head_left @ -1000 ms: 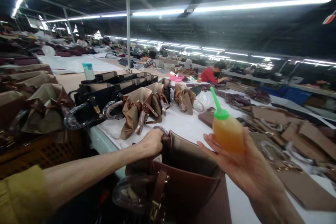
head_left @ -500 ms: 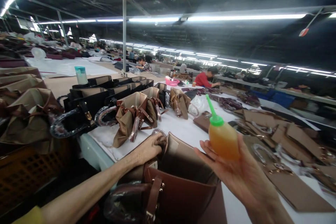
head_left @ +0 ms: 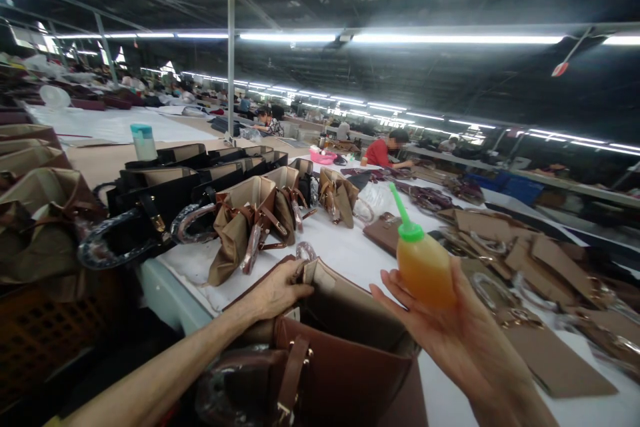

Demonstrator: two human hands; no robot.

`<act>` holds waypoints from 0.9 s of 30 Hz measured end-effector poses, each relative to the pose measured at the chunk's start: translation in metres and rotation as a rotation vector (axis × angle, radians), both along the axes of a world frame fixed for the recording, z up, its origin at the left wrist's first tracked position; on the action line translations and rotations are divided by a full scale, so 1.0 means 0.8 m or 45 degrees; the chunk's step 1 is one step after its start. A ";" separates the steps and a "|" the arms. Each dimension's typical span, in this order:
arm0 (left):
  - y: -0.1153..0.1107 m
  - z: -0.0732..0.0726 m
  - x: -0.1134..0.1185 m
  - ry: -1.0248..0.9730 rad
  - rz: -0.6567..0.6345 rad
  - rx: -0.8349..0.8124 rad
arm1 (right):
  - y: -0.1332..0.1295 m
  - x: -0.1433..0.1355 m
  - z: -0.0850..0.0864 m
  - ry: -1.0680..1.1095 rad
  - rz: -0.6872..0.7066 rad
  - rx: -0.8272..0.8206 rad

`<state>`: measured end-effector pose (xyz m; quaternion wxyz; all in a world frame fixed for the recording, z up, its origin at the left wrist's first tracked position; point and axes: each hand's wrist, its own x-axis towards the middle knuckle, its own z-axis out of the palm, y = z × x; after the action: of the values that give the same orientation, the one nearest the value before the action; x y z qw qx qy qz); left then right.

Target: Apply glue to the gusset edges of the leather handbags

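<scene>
A brown handbag (head_left: 345, 363) stands at the near table edge with its top open and its beige lining showing. My left hand (head_left: 283, 290) pinches the bag's upper edge at the far left corner. In my right hand (head_left: 450, 333) rests a soft squeeze bottle (head_left: 425, 270) of amber liquid, its green spout tilted up and left. The bottle lies between thumb and palm, with the other fingers stretched out beneath it, above the bag's right side. A plastic-wrapped handle (head_left: 235, 383) hangs at the bag's front left.
Brown handbags (head_left: 245, 213) and black handbags (head_left: 150, 190) stand in rows at the left. Flat brown bag panels (head_left: 560, 353) lie on the right. A yellow crate (head_left: 50, 333) sits lower left. Across the table works a person in a red top (head_left: 379, 152).
The whole view has shifted slightly, so the background sits further left. My left hand's fingers have moved a little on the bag's edge. The bottle stays in my right hand.
</scene>
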<state>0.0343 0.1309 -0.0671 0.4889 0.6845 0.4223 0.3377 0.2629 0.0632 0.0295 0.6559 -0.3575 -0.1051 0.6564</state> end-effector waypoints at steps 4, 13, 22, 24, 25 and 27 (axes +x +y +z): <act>0.001 0.004 -0.006 -0.094 -0.146 -0.180 | -0.002 0.003 0.002 0.025 -0.034 -0.003; -0.004 0.071 0.019 -0.250 -0.046 -0.064 | -0.017 0.027 0.012 0.069 -0.119 -0.086; 0.024 0.175 0.033 0.451 -0.408 0.216 | -0.054 0.050 0.006 -0.041 -0.107 -0.085; 0.028 0.183 0.034 0.651 -0.445 0.246 | -0.061 0.054 -0.010 -0.139 -0.032 -0.053; 0.029 0.184 0.035 0.745 -0.462 0.238 | -0.064 0.056 -0.019 -0.209 0.006 -0.021; 0.029 0.180 0.037 0.914 -0.494 0.177 | -0.068 0.059 -0.035 -0.370 0.044 0.059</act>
<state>0.0643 0.1544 0.0770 0.3176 0.8572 0.4054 0.0068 0.3101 0.0088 0.0011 0.6306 -0.4316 -0.2203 0.6063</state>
